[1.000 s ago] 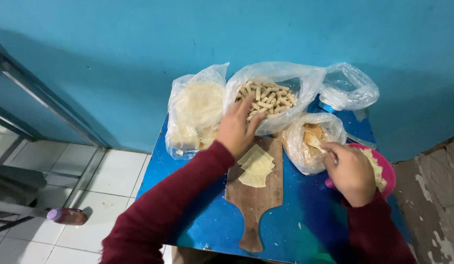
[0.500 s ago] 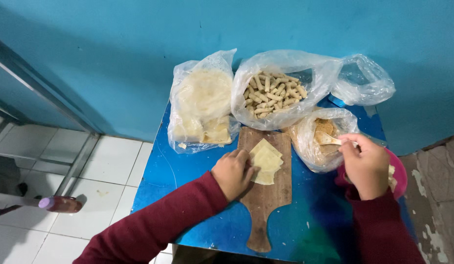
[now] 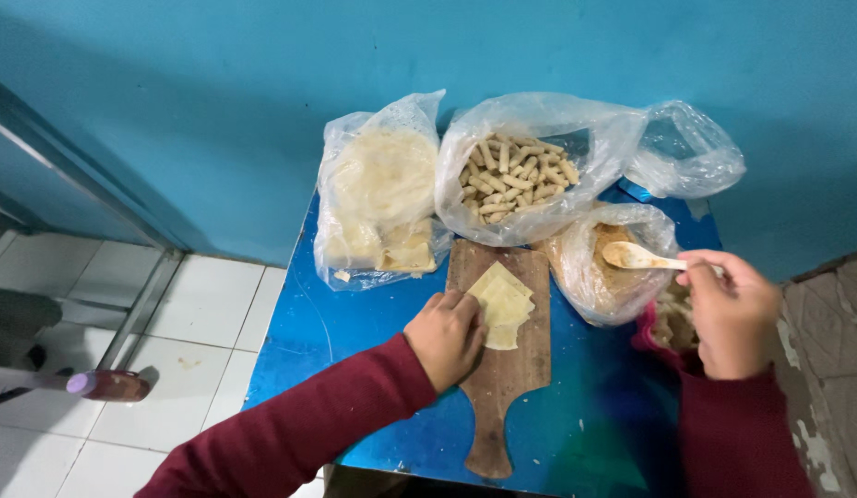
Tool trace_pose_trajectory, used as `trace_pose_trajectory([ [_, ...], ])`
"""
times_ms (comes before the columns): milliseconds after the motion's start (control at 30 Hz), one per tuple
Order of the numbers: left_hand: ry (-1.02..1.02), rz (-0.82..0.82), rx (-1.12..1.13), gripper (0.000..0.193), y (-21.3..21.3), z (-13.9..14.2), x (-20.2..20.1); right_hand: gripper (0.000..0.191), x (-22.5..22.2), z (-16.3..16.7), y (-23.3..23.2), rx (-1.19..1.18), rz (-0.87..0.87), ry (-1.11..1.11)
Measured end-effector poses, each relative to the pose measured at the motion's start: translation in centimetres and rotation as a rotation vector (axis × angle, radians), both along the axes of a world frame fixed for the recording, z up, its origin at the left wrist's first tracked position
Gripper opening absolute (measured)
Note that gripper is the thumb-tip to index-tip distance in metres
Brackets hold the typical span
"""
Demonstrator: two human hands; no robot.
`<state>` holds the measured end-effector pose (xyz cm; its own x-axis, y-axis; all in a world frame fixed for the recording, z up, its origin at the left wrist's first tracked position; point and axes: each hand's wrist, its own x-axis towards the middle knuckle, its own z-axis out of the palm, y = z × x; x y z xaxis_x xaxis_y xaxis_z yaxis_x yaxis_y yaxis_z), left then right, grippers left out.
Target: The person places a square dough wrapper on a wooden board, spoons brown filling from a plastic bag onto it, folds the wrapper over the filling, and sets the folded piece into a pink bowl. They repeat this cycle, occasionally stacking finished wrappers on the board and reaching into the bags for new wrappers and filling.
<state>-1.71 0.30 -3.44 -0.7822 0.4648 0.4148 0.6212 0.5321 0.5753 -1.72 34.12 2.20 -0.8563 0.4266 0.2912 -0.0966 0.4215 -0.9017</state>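
The left hand (image 3: 447,334) rests with curled fingers on a stack of pale square wrappers (image 3: 502,304) lying on a wooden cutting board (image 3: 500,369) at the middle of the blue table (image 3: 299,341). The right hand (image 3: 731,312) pinches the handle of a wooden spoon (image 3: 633,257), whose bowl sits over a clear bag of brownish filling (image 3: 603,272). At the far edge stand three more clear plastic bags: flat wrappers (image 3: 378,194) on the left, finger-shaped rolls (image 3: 516,175) in the middle, an empty-looking bag (image 3: 686,152) on the right. A pink bowl (image 3: 651,334) sits just beside the right hand.
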Motion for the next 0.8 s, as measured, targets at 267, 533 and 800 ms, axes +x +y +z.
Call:
trace_pose_trajectory([
  [267, -0.106, 0.009, 0.088, 0.030, -0.6, 0.6, 0.2, 0.017, 1.6, 0.1, -4.4, -0.121, 0.199, -0.042],
  [533, -0.137, 0.025, 0.121, 0.036, -0.4, 1.1, -0.1, 0.015, 2.2, -1.4, -9.1, 0.307, 0.347, -0.065],
  [800, -0.228, 0.040, 0.131, 0.036, -0.4, 1.9, 0.0, 0.011, 2.7, 0.0, -10.6, 0.617, 0.466, 0.205],
])
